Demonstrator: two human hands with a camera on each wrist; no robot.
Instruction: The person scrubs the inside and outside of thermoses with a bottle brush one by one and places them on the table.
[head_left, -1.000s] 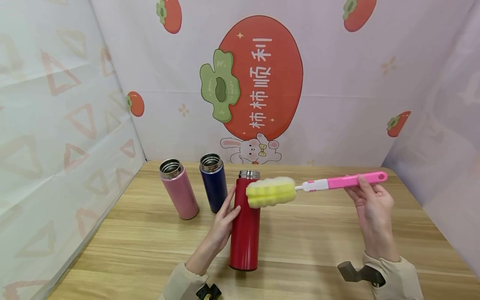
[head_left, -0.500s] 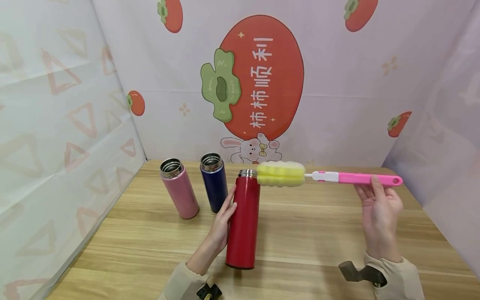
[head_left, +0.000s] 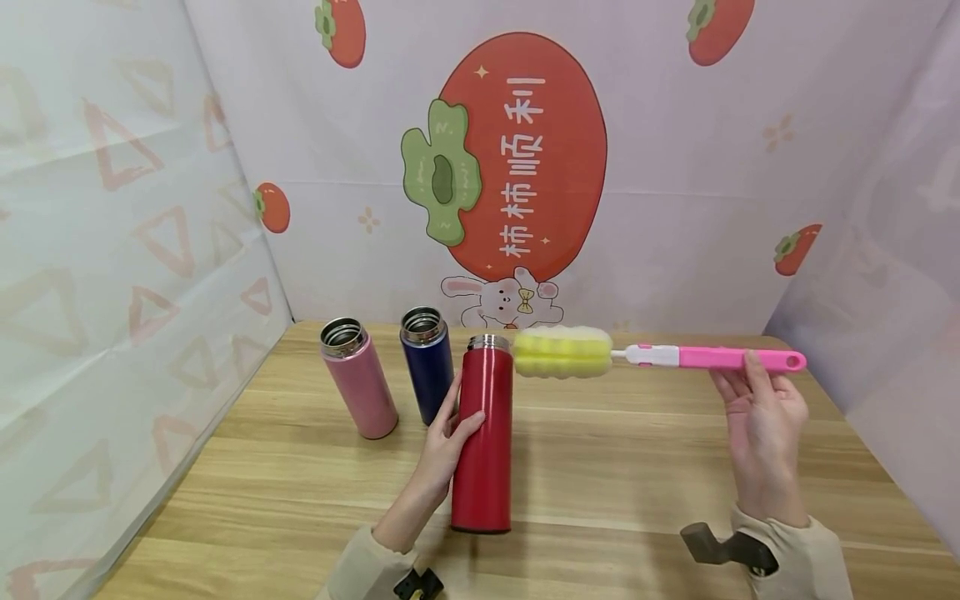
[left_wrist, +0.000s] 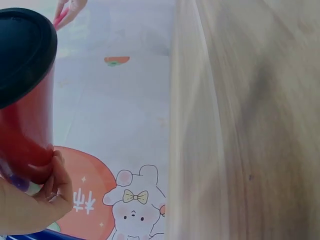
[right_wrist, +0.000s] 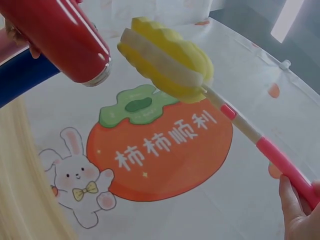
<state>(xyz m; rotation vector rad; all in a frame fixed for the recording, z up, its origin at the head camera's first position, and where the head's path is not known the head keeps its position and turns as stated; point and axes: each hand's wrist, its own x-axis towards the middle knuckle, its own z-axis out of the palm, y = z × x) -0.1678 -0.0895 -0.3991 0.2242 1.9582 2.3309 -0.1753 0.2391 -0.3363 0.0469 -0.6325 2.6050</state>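
Observation:
My left hand grips a red thermos bottle around its side. In the left wrist view the dark base of the bottle shows, held off the table. Its steel mouth has no lid. A bottle brush with a yellow-and-white sponge head and a pink handle lies level in the air. My right hand pinches that handle near its end. The sponge is just right of the bottle's neck; in the right wrist view the sponge head and the steel rim are apart.
A pink bottle and a dark blue bottle, both without lids, stand on the wooden table at the left. My left fingers are close to the blue one. A printed cloth backdrop rises behind the table.
The brush has moved right and slightly up, its sponge leaving the front of the red bottle to end beside its neck. The red bottle has shifted a little left and up.

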